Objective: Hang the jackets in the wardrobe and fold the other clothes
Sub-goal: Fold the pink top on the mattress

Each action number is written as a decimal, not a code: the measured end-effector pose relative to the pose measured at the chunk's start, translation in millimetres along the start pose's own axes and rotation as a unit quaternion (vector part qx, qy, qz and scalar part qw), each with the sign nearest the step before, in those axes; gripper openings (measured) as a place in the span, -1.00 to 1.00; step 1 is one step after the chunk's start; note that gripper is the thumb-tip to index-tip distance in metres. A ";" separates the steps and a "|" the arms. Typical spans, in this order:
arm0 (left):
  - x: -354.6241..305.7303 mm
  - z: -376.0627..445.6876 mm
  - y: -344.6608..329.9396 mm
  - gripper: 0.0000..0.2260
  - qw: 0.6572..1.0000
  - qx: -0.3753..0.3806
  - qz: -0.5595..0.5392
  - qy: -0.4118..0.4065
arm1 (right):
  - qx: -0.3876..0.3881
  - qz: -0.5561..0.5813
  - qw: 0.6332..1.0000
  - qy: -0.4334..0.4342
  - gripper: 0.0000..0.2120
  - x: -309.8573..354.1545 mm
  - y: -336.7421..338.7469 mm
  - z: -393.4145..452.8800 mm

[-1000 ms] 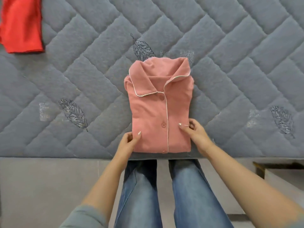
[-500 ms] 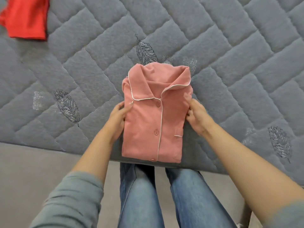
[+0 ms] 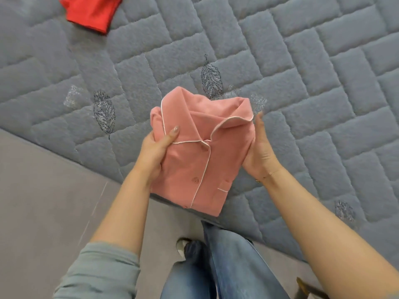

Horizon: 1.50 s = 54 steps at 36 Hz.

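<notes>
A folded pink button shirt (image 3: 200,160) with white piping and a small chest pocket is held up above the near edge of the bed. My left hand (image 3: 154,149) grips its left side, thumb on top near the collar, fingers underneath. My right hand (image 3: 260,151) holds the right side with the palm against the fold and fingers reaching up beside the collar; the fingers under the shirt are hidden. A red garment (image 3: 91,12) lies on the bed at the far left.
The grey quilted bedspread (image 3: 302,93) with stitched feather patterns fills most of the view. Below its edge lies grey floor (image 3: 43,201). My legs in blue jeans (image 3: 226,266) and a dark shoe (image 3: 192,249) stand close to the bed.
Both hands slid from the shirt's lower corners up its sides, took hold and lifted the folded shirt off the bed. The view has turned, swinging the bed edge diagonal.
</notes>
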<state>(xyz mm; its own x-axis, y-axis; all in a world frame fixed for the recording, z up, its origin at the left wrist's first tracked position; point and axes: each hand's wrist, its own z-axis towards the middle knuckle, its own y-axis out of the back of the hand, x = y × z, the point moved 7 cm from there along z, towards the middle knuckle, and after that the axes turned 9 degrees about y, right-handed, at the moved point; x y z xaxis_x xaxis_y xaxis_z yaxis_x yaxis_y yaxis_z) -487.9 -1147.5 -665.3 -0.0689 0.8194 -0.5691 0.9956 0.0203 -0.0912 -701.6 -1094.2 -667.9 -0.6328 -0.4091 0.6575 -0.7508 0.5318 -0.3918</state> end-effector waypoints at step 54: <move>206.7 -1025.2 301.2 -0.56 0.339 -0.646 -0.525 -0.439 | 0.903 -0.052 0.410 -0.121 -0.72 -137.1 -509.8 -942.7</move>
<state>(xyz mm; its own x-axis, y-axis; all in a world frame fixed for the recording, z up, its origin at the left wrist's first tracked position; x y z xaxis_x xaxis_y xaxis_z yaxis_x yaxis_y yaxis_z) -137.5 -384.7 27.4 0.1440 -0.5022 -0.8527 -0.4483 0.7351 -0.5086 -53.5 -610.2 48.4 -0.4159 -0.5369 0.7340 0.4448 -0.8241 -0.3507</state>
